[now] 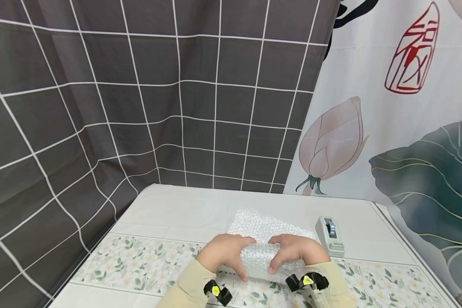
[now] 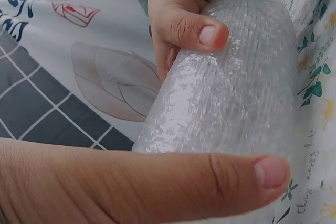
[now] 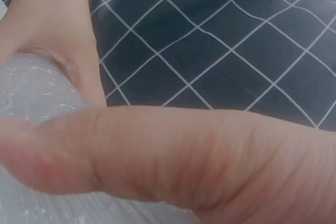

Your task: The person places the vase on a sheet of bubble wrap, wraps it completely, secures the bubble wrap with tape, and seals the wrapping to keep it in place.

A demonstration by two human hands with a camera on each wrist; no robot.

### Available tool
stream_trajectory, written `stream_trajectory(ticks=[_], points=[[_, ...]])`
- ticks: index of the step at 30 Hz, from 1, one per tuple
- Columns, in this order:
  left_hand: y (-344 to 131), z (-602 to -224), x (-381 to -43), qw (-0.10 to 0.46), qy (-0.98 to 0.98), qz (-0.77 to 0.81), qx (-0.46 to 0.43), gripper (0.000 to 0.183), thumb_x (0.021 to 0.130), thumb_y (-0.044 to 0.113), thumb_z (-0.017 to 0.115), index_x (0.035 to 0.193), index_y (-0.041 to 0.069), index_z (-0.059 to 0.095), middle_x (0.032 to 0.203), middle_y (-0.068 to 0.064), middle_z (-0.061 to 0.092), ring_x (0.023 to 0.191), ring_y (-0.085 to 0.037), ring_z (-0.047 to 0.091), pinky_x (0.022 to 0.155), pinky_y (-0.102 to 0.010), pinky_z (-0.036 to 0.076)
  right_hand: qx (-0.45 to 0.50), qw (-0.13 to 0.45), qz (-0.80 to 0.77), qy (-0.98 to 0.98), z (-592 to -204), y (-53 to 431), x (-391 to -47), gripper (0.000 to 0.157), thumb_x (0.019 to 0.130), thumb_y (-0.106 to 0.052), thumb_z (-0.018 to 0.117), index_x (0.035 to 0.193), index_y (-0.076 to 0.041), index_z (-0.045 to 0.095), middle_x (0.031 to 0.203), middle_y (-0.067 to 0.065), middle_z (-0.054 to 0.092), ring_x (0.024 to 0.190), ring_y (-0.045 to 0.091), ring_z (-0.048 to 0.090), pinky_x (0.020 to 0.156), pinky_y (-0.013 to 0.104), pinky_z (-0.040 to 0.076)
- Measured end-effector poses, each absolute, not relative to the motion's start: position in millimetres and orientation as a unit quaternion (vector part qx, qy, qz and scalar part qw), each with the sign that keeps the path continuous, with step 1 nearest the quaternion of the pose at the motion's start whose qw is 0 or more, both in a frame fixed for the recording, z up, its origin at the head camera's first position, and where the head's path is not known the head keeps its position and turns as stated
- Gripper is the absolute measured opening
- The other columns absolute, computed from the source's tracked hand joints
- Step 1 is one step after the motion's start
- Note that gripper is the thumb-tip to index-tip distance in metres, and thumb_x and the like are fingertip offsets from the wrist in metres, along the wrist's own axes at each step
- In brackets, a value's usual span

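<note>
A rolled bundle of clear bubble wrap [image 1: 257,256] lies crosswise between my two hands over the floral strip of the table. My left hand [image 1: 227,252] grips its left end, the thumb [image 2: 231,179] lying along the near side. On the right part my right hand [image 1: 299,249] holds the roll, its thumb [image 3: 136,148] pressed across the plastic. Many layers show in the roll [image 2: 252,82]; whatever may be inside is hidden. Behind the hands, a flat stretch of bubble wrap [image 1: 259,224] spreads over the white tabletop.
A white tape dispenser [image 1: 330,236] with a roll of tape stands just right of the bubble wrap sheet. The table [image 1: 177,205] has a white cover with a floral band [image 1: 138,261]. A dark grid curtain [image 1: 200,102] and a white lotus-print curtain [image 1: 346,171] hang behind it.
</note>
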State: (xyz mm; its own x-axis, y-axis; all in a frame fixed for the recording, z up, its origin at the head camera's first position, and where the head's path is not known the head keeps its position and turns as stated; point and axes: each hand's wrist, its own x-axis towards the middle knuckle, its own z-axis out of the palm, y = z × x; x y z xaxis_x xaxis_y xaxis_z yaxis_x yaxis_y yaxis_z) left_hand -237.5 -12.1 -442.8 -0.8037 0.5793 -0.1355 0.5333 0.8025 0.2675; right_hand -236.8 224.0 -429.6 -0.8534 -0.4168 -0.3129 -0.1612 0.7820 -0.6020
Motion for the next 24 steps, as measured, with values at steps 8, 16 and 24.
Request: stream_trajectory(ticks=[8,16,24], points=[[-14,-445,-240,0.126,0.937,0.155,0.286,0.095,0.053,0.048,0.096,0.139,0.035,0.058,0.126,0.013,0.068,0.108,-0.010,0.065,0.088,-0.033,0.053,-0.157,0.203,-0.286,0.923,-425,232,-236,0.080,0.064,-0.041,0.088,0.132,-0.012,0.060,0.134,0.017,0.059,0.120,0.039,0.056,0.100,0.064,0.044],[-16,-449,-245,0.153,0.934,0.183,0.266,0.087,0.056,0.054,0.091,0.134,0.031,0.061,0.122,0.012,0.069,0.105,-0.010,0.065,0.088,-0.036,0.053,-0.137,0.113,-0.188,0.966,-408,225,-223,0.078,0.068,-0.050,0.088,0.131,-0.013,0.063,0.125,0.012,0.067,0.117,0.037,0.061,0.100,0.063,0.043],[-17,-451,-245,0.157,0.929,0.207,0.262,0.079,0.055,0.054,0.090,0.126,0.032,0.064,0.112,0.017,0.069,0.098,-0.007,0.064,0.087,-0.037,0.052,-0.195,0.046,-0.084,0.976,-408,183,-198,0.094,0.046,-0.041,0.097,0.129,-0.014,0.063,0.122,0.009,0.067,0.117,0.039,0.059,0.106,0.070,0.033]])
